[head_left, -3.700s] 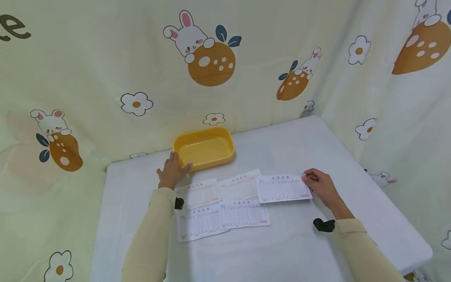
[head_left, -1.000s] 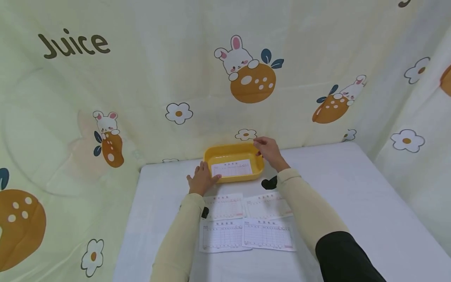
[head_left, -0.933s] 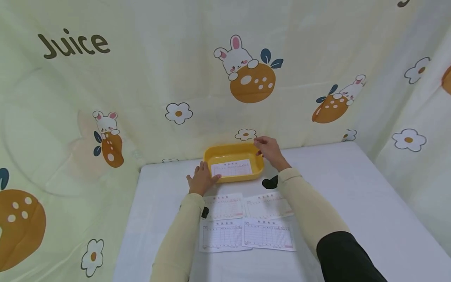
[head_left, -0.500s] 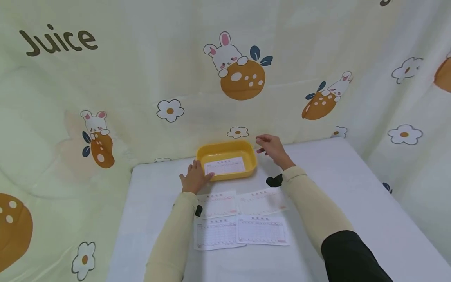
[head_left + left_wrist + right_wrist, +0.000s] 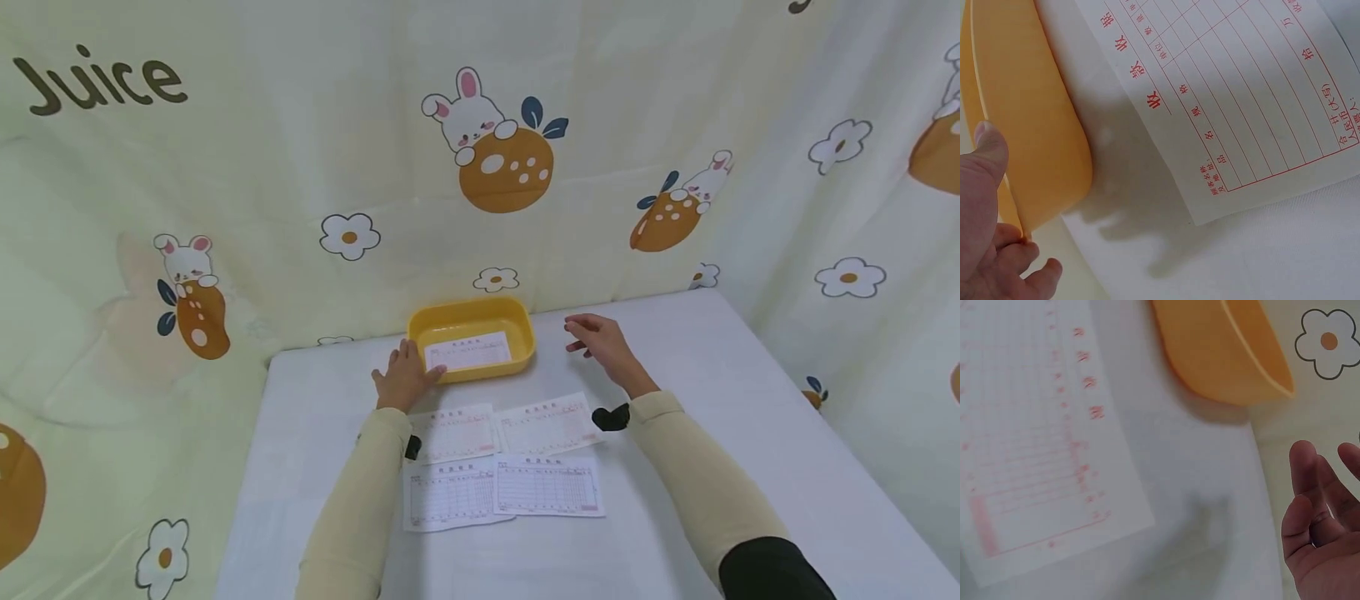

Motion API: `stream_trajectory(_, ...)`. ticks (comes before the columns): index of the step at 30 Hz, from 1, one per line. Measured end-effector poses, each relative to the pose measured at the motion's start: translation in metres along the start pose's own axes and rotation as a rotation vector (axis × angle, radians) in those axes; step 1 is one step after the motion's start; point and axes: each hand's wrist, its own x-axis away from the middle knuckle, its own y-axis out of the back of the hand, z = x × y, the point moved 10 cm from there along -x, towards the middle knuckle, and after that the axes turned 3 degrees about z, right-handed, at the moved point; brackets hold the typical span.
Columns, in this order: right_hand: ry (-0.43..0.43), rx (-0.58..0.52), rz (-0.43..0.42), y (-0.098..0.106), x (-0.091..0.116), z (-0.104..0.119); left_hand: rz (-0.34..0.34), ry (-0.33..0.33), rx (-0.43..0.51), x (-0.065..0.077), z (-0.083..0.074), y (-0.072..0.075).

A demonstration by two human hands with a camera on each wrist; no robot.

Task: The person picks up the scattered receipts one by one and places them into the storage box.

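A yellow plastic tray (image 5: 517,367) stands at the back of the table, one receipt slip (image 5: 468,350) lying inside it. My left hand (image 5: 406,379) grips the tray's front left corner, thumb on the front rim and fingers at the left end; the left wrist view shows the thumb (image 5: 991,147) against the rim. To the right of the tray, my right hand (image 5: 606,346) is in the air, fingers loosely bent and holding nothing. Two red-printed receipt slips (image 5: 551,423) lie in front of the tray. Nearer still are two purple-printed receipt slips (image 5: 549,486), their edges overlapping.
A white cloth covers the table (image 5: 675,500). Behind and at the right hangs a pale curtain (image 5: 300,150) with rabbit and flower prints, close behind the tray. Black bands (image 5: 611,417) sit at both wrists.
My right hand carried a slip from the right into the tray, let it go, and has drawn back to the right and nearer. My left hand has stayed on the tray. The head view has shifted.
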Motion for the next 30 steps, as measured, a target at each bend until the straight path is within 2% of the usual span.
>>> stream_trajectory(9, 0.018, 0.004, -0.004, 0.003, 0.03, -0.033, 0.023, 0.016, -0.004, -0.003, 0.005, -0.002)
stream_trajectory(15, -0.035, 0.001, -0.014, 0.006, 0.045, -0.061, 0.028, 0.023, 0.004, -0.008, 0.006, -0.006)
stream_trajectory(19, -0.063, 0.013, 0.012, -0.002, 0.048, -0.077, 0.028, 0.029, 0.014, -0.008, 0.006, -0.006)
stream_trajectory(24, -0.07, 0.112, 0.048, -0.011, 0.049, -0.088, 0.033, 0.037, 0.011, -0.006, 0.005, -0.006)
stream_trajectory(30, -0.017, 0.192, 0.081, -0.018, 0.05, -0.087, 0.032, 0.038, 0.004, -0.003, 0.001, -0.003)
